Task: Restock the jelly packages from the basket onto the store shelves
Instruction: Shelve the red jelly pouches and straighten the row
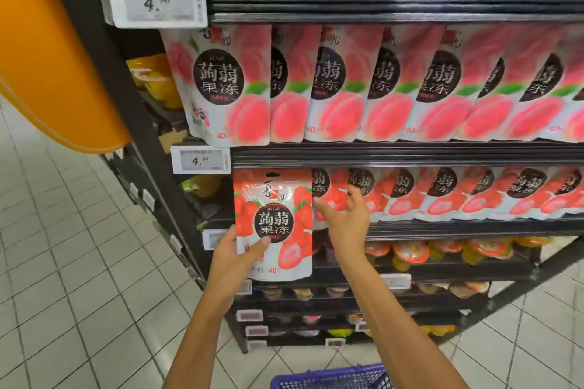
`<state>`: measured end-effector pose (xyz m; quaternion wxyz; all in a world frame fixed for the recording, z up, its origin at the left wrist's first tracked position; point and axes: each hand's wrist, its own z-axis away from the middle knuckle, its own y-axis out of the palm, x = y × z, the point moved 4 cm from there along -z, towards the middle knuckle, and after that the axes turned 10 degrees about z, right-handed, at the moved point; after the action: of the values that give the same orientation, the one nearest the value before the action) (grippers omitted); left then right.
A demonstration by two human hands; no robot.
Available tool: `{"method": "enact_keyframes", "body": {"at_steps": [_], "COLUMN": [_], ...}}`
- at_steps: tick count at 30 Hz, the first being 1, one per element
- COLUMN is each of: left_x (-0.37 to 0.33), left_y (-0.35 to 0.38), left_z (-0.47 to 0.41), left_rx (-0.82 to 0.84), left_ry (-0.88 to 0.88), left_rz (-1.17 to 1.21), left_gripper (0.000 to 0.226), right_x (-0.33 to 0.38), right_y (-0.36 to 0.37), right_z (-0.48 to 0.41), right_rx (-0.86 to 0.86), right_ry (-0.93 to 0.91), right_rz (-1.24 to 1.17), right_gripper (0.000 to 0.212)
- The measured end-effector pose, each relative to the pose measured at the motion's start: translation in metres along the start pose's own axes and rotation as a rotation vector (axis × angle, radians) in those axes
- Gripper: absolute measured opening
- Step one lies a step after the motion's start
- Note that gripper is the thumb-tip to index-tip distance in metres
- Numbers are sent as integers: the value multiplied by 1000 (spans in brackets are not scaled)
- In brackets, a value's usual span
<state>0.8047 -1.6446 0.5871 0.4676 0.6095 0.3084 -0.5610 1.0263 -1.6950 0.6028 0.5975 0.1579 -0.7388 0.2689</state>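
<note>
We are hanging a strawberry jelly pouch (273, 224) at the left end of the strawberry row (442, 193). Our left hand (234, 257) grips its lower edge; our right hand (346, 215) is open, parting the hung pouches. Next we need its top slot on the peg. The basket (331, 377) waits below.

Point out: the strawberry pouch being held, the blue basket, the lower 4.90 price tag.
strawberry pouch (274, 224): head view, on the dark round label at its middle.
blue basket (331, 379): head view, on its mesh rim at the bottom edge.
lower price tag (201, 161): head view, on its white display face.
</note>
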Motion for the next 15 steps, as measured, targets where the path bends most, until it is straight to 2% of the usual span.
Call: {"method": "enact_keyframes", "body": {"at_steps": [5,10,15], "left_x": [-6,-7,-3], "left_y": [1,0,4], "left_z": [-9,-18,-24], "left_rx": [11,11,-33], "left_ry": [7,-3,-5], "left_rz": [41,32,11], "left_gripper": [53,53,40], "right_x": [-14,-15,-22], "right_y": [14,2,-12], "right_z": [6,14,20], "right_rx": [-9,14,-84], "right_ry": [26,-115,-92], "right_rz": [52,188,415], "right_gripper": [66,41,51]}}
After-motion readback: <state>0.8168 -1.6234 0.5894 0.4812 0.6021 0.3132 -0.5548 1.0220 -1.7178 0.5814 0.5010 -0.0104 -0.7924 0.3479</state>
